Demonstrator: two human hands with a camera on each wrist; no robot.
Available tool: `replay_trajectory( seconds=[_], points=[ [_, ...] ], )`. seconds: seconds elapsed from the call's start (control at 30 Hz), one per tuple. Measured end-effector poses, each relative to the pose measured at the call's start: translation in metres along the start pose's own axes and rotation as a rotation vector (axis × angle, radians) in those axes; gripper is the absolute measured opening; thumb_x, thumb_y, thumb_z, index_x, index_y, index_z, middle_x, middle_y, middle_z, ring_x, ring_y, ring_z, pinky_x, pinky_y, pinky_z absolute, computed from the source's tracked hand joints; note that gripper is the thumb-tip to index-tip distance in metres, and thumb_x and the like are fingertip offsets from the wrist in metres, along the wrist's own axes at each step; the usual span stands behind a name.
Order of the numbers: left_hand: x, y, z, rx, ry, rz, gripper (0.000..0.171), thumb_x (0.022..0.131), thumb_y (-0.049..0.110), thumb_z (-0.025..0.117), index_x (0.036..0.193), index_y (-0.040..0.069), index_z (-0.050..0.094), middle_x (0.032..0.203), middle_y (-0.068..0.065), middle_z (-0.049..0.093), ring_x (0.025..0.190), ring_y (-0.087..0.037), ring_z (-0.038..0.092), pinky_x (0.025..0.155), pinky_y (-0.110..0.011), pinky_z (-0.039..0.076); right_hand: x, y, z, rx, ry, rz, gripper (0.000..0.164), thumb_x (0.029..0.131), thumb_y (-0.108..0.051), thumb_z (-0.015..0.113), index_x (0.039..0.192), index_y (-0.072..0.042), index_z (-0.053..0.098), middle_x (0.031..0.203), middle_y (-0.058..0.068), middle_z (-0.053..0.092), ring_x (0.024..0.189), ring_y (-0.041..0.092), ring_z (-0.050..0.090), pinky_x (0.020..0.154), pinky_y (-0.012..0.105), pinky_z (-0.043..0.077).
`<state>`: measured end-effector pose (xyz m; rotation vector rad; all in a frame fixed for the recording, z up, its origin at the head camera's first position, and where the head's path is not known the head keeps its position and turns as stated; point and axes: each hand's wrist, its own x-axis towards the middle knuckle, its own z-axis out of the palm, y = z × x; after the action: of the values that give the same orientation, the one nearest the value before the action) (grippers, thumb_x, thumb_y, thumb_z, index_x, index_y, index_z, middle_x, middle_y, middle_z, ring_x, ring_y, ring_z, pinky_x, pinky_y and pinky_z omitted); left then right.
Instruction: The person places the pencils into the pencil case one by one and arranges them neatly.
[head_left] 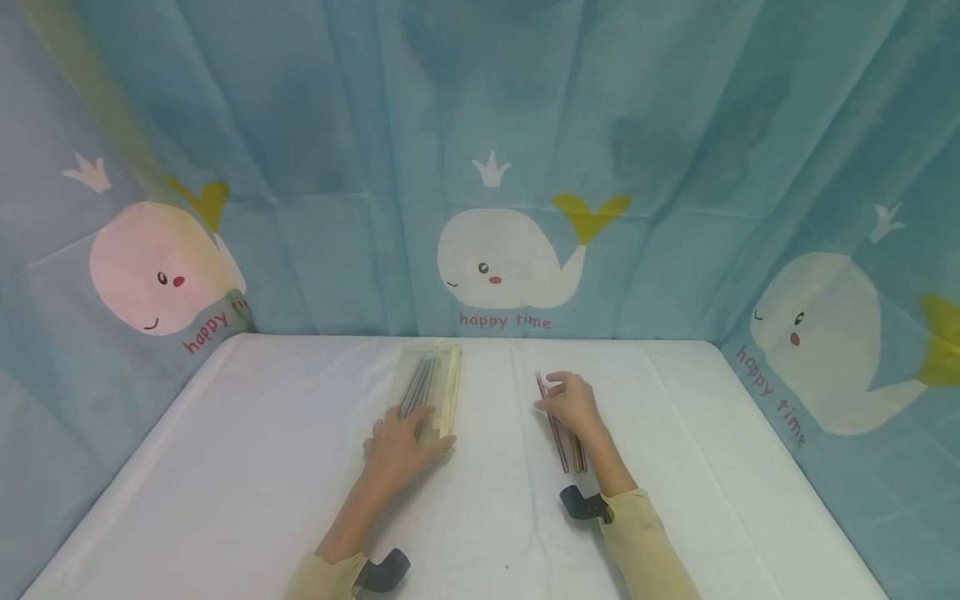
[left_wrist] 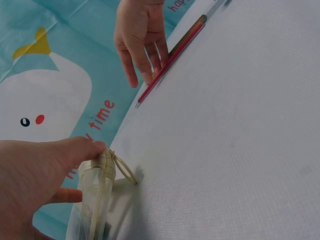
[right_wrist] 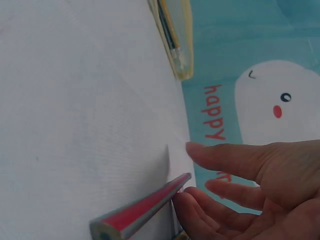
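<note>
A see-through pencil case (head_left: 453,379) with pale yellow edging lies left of the middle of the table, several dark pencils (head_left: 421,385) showing inside it. My left hand (head_left: 405,450) spans its near end and holds it, the thumb at the zipped edge with its looped pull cord (left_wrist: 125,169). To the right, my right hand (head_left: 572,402) hovers over a few loose pencils, thumb and forefinger apart. One red striped pencil (right_wrist: 150,206) lies by its fingertips; the others are partly hidden under the hand.
White cloth (head_left: 487,500) covers the table between and around the hands. Blue curtains (head_left: 480,100) printed with whales stand along the back and both sides. Black wrist mounts (head_left: 581,502) sit below each hand, at the cuffs of the beige sleeves (head_left: 647,533).
</note>
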<state>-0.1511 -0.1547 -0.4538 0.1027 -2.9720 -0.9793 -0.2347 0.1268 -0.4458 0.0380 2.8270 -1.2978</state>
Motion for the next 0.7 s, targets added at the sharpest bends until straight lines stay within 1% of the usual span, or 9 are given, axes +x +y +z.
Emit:
replay_trajectory(
  seconds=[0.17,0.27,0.53,0.7],
  points=[
    [0.0004,-0.0001,-0.0001,0.002,0.000,0.003,0.072,0.090,0.053,0.077,0.146,0.011,0.062,0.153,-0.038,0.042,0.137,-0.061,0.041,0.100,-0.076,0.035,-0.0004,-0.0005,0.0041,-0.031,-0.009,0.011,0.059,0.083,-0.002,0.085,0.136,0.006,0.063,0.120,0.026,0.072,0.109,0.041,0.071,0.092,0.048,0.059],
    [0.0008,0.0001,-0.0002,0.001,0.001,0.005,0.072,0.090,0.053,0.077,0.146,0.011,0.061,0.153,-0.038,0.042,0.136,-0.060,0.042,0.099,-0.076,0.035,0.0007,0.0001,0.0058,-0.049,-0.008,0.005,0.059,0.082,-0.002,0.086,0.136,0.006,0.064,0.119,0.025,0.072,0.110,0.041,0.070,0.092,0.049,0.059],
    [0.0014,-0.0005,0.0001,0.007,-0.002,0.002,0.072,0.090,0.054,0.077,0.146,0.012,0.062,0.152,-0.037,0.043,0.135,-0.059,0.043,0.098,-0.074,0.037,0.0020,0.0042,0.0079,-0.076,-0.007,-0.010,0.049,0.084,-0.002,0.085,0.129,0.006,0.067,0.120,0.024,0.072,0.112,0.040,0.070,0.093,0.048,0.058],
    [0.0018,-0.0001,0.0003,0.004,-0.002,0.004,0.072,0.090,0.055,0.078,0.146,0.013,0.062,0.152,-0.038,0.043,0.135,-0.059,0.043,0.098,-0.074,0.036,0.0039,0.0061,0.0060,-0.065,-0.023,0.000,0.043,0.087,-0.001,0.082,0.127,0.008,0.067,0.110,0.021,0.073,0.101,0.034,0.070,0.088,0.044,0.059]
  ],
)
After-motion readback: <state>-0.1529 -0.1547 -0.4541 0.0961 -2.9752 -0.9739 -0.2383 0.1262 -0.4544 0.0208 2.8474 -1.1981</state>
